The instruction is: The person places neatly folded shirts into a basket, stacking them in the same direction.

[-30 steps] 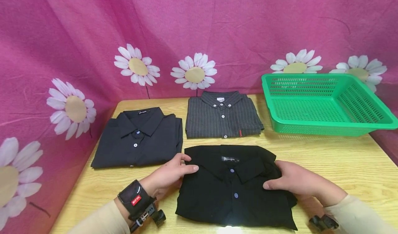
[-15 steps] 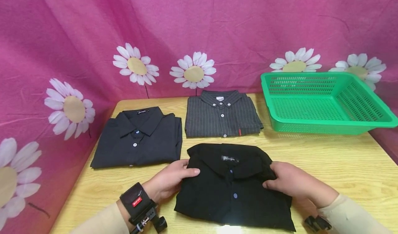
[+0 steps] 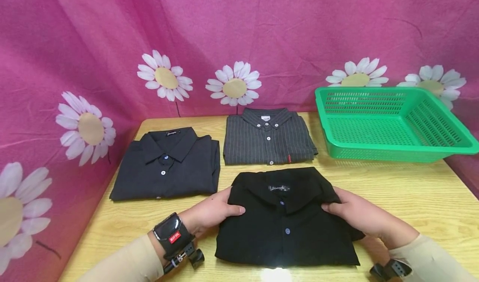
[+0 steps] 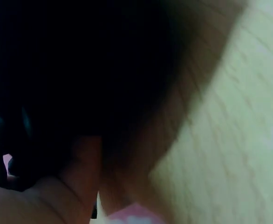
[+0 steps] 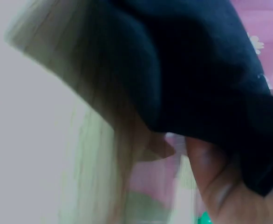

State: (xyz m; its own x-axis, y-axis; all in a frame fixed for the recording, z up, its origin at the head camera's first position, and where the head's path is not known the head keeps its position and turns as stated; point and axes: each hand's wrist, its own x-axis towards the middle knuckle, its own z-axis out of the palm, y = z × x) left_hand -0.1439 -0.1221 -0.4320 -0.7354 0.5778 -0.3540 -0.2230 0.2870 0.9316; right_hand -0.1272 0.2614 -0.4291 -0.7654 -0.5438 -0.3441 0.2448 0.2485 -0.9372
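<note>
A folded black shirt (image 3: pixel 258 236) with blue buttons and a collar label lies in front of me in the head view. My left hand (image 3: pixel 213 211) grips its left side, thumb on top and the other fingers hidden under the cloth. On the opposite side my right hand (image 3: pixel 363 215) holds the shirt the same way. In the left wrist view the dark cloth (image 4: pixel 90 65) fills the upper left above the thumb. The right wrist view shows the cloth (image 5: pixel 197 70) hanging over the wood with the right thumb (image 5: pixel 204 163) against it.
A folded navy shirt (image 3: pixel 179 176) lies at the left of the wooden table (image 3: pixel 404 190). Behind the black shirt is a folded striped grey shirt (image 3: pixel 254 144). A green plastic basket (image 3: pixel 396 151) stands at the back right, before a pink flowered curtain (image 3: pixel 292 45).
Both hands have closed on the black shirt's sides. Its collar end has lifted and shifted slightly away from me, and its sides are drawn in.
</note>
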